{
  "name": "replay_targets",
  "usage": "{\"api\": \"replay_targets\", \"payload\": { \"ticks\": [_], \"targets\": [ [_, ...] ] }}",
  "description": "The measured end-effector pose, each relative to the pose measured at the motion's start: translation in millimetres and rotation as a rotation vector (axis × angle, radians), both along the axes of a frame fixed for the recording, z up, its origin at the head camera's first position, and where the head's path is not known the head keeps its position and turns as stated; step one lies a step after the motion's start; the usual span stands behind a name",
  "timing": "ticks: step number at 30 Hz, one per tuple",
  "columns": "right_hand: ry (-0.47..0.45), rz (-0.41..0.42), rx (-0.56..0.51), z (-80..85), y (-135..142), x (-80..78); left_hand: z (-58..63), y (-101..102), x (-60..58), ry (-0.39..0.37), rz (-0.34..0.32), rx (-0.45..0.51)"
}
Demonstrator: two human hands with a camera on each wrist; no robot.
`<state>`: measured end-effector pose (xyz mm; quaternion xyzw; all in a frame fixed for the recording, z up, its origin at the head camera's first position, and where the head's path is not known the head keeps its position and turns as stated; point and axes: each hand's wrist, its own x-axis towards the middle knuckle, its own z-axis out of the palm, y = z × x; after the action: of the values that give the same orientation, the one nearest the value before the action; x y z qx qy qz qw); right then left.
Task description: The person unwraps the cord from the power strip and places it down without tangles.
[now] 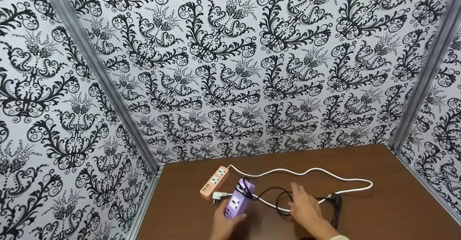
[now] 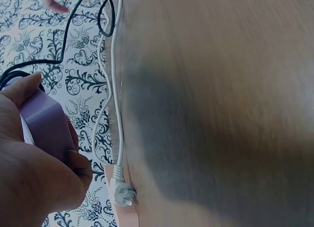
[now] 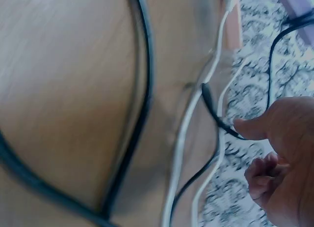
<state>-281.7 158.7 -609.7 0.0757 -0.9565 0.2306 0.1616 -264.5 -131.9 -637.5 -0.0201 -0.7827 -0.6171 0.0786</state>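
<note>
My left hand (image 1: 224, 222) grips the lower end of a purple power strip (image 1: 239, 201), raised above the table. Turns of black cable (image 1: 246, 189) wrap around its upper end, and a loop trails off to the right. In the right wrist view, my right hand (image 3: 289, 158) pinches that black cable near the thumb tip, its other fingers curled. Next to the purple strip lies an orange power strip (image 1: 215, 181). Its white cord (image 1: 281, 170) sweeps across the table and back to a white plug (image 1: 218, 195) beside the strip.
A black plug (image 1: 336, 198) with more dark cable lies to the right of my right hand, near the white cord. The brown table (image 1: 392, 204) meets patterned walls (image 1: 230, 71) at the back and sides, with grey metal strips (image 1: 104, 78) along the corners.
</note>
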Motion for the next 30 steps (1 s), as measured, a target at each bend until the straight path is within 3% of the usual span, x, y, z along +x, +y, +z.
{"api": "replay_targets", "payload": {
  "ticks": [3,6,10,14,18,22,30],
  "targets": [
    [0.073,0.062,0.017,10.0,-17,4.7,1.2,0,-0.7,-0.002,0.003,0.006],
    [0.131,0.18,0.028,17.5,-34,7.5,2.2,1,-0.6,0.001,0.005,0.002],
    [0.139,0.35,0.025,20.8,-51,6.2,6.1,4,0.4,-0.007,0.002,0.009],
    [0.112,0.444,0.017,15.6,-58,2.4,8.9,8,0.0,-0.015,-0.019,0.019],
    [0.136,0.498,-0.034,8.0,-61,-0.6,6.8,9,-0.3,-0.022,-0.033,0.012],
    [0.222,0.532,-0.078,3.3,-63,-3.0,2.3,10,-0.5,-0.035,-0.034,0.001],
    [0.394,0.457,-0.164,5.8,-67,-2.2,2.1,12,-2.0,0.006,-0.008,-0.024]
  ]
}}
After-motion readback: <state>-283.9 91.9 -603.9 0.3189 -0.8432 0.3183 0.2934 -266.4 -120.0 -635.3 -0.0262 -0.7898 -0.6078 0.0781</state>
